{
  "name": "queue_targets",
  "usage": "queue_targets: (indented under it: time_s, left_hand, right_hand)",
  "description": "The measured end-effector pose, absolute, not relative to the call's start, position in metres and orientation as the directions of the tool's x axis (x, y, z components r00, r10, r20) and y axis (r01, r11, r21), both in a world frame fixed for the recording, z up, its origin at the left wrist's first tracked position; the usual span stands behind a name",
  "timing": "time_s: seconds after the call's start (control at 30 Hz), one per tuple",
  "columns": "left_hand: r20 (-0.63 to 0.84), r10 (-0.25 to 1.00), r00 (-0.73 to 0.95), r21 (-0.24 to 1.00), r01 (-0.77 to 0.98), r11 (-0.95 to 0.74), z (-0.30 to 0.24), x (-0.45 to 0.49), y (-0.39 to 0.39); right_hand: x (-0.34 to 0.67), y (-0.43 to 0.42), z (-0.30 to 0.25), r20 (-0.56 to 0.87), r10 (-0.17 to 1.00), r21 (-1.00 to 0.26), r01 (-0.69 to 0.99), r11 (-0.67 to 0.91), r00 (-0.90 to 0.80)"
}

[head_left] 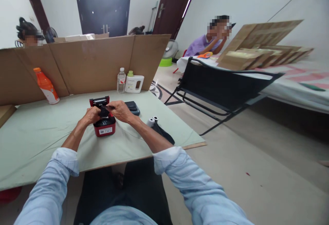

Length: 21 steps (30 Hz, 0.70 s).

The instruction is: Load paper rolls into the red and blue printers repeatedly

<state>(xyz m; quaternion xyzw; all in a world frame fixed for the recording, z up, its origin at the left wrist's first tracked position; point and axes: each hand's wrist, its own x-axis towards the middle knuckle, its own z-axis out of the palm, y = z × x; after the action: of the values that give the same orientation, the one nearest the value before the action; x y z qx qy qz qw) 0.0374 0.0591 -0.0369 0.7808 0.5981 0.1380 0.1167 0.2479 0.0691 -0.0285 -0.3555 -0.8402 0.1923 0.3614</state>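
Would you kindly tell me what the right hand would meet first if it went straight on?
The right hand would likely meet the black item over the red device; depth is unclear.

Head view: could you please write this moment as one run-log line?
left hand: at black item | right hand: at black item | red device: lid raised, on table | white rolls: right of device

shirt [123,215]: light blue, rounded at near end of trousers [147,190] | trousers: dark, plain | left sleeve [47,185]: light blue, wrinkled, left of trousers, rolled to broad, paler left cuff [66,158] | right sleeve [200,187]: same blue, right of trousers, right cuff [166,157] likewise paler, turned back | left hand [92,115], right hand [121,111], forearms [152,135]: bare
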Motion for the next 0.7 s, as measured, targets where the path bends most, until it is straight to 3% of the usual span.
queue_targets:
  time_s: [0.43,0.57,0.7]
  left_hand:
    - [0.045,0.984,0.171,0.306,0.936,-0.176,-0.043,0.038,0.064]
    - [0.043,0.970,0.239,0.452,0.861,-0.232,-0.040,0.026,0.061]
    - [0.194,0.958,0.209,0.553,0.784,-0.283,-0.042,0.012,0.046]
  right_hand:
    - [0.237,0.063,-0.036,0.431,0.739,-0.507,0.538,0.673,-0.518]
    - [0.229,0.061,-0.046,0.365,0.745,-0.482,0.572,0.664,-0.558]
    - [0.228,0.059,-0.058,0.382,0.733,-0.474,0.562,0.678,-0.563]
